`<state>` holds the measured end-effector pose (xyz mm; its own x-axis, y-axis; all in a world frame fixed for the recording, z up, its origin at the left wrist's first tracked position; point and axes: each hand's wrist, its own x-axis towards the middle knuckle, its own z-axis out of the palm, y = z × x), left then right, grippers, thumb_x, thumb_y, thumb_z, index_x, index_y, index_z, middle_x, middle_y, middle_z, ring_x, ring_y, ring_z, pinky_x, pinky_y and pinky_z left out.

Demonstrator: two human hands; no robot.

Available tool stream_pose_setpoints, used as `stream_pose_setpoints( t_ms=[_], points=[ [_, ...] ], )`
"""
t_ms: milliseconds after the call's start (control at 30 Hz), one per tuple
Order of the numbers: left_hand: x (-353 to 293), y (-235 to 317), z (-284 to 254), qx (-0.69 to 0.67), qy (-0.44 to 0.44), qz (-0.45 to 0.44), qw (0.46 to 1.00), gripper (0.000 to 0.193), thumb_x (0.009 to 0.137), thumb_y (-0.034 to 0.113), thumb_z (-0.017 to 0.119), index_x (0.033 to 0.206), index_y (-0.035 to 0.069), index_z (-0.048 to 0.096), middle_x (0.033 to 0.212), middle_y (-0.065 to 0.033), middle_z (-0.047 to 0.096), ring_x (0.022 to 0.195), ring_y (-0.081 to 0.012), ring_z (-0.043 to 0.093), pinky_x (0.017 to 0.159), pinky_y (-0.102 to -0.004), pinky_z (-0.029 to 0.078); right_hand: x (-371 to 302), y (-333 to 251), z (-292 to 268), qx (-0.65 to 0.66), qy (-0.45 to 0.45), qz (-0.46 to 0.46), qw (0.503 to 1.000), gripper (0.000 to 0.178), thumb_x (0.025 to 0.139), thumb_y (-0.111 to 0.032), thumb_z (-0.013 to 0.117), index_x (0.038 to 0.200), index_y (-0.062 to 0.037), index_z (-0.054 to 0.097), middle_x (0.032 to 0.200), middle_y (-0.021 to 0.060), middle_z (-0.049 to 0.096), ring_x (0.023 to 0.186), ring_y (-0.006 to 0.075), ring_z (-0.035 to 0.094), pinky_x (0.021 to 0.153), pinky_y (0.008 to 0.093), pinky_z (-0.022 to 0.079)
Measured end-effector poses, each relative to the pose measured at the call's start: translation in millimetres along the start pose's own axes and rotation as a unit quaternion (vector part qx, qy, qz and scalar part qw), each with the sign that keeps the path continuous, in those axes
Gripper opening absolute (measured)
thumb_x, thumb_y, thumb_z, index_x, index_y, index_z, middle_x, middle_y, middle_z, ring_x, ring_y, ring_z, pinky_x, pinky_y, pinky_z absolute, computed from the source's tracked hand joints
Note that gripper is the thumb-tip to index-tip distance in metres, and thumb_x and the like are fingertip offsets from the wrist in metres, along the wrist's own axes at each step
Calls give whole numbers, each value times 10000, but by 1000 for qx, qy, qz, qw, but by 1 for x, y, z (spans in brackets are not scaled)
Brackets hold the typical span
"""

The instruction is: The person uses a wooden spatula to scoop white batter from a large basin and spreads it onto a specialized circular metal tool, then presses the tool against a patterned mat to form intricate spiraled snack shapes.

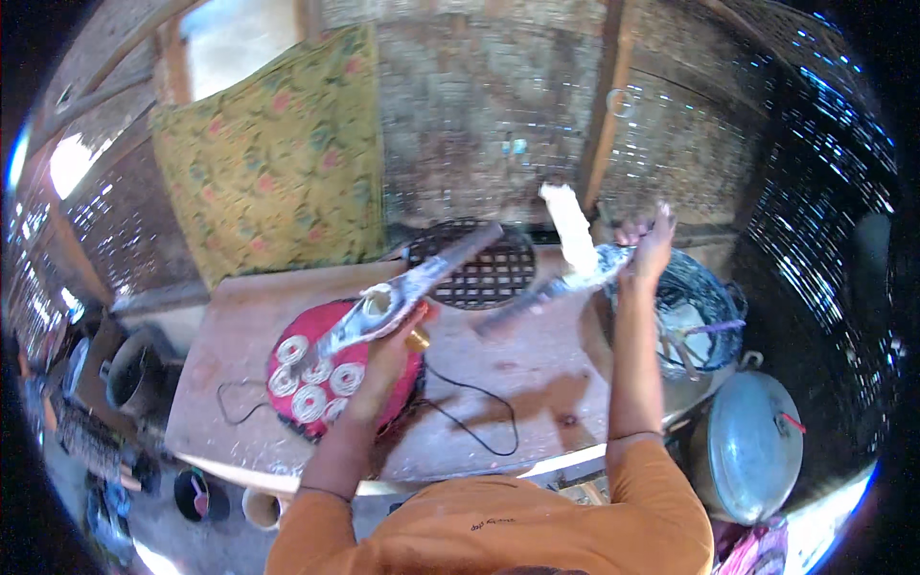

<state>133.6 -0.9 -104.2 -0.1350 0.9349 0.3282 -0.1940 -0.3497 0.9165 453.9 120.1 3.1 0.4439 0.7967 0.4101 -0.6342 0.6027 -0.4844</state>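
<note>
My left hand is closed around a long grey bar with a round cup in its middle, held slantwise over the red round tray. White matter fills or coats the cup. Several white dough coils lie on that tray. Farther right, my right hand grips one end of a second long bar, whose far end is blurred. From this bar a white block sticks up; whether it is solid dough or a dough-covered plunger I cannot tell.
A dark basin smeared with white holds pale dough and a purple-handled tool. An open-weave round tray stands at the table's back. A large metal lid is at right. A black cord loops across the table.
</note>
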Motion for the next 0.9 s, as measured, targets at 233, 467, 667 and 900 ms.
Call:
stream_pose_setpoints(
  t_ms=[233,467,667,900],
  points=[
    [47,0,111,-246,89,230,937,241,900,158,544,1105,30,542,1015,-98,597,996,-221,560,906,-356,433,-50,54,-57,-87,68,236,965,479,944,-503,386,1054,-76,572,919,73,583,783,208,568,723,320,445],
    [72,-26,122,46,73,204,975,213,823,92,646,1014,-1,620,1022,-69,614,960,-197,571,887,-344,431,24,-75,-199,-928,-258,244,113,282,830,-266,564,1014,-86,678,1114,108,639,1018,263,619,760,399,513],
    [102,-120,103,522,45,412,745,357,781,183,710,1105,73,608,1113,-100,612,1055,-245,561,939,-403,402,39,-107,-168,-949,-276,126,86,226,806,-143,516,884,-68,714,913,136,688,834,283,678,712,366,533],
    [94,-118,121,308,-23,103,945,341,776,117,710,1096,57,611,1122,-83,614,1059,-225,558,920,-367,415,112,-91,-217,-917,-336,51,209,341,783,-139,519,1071,-248,666,844,146,676,790,303,668,662,415,524]
  ],
)
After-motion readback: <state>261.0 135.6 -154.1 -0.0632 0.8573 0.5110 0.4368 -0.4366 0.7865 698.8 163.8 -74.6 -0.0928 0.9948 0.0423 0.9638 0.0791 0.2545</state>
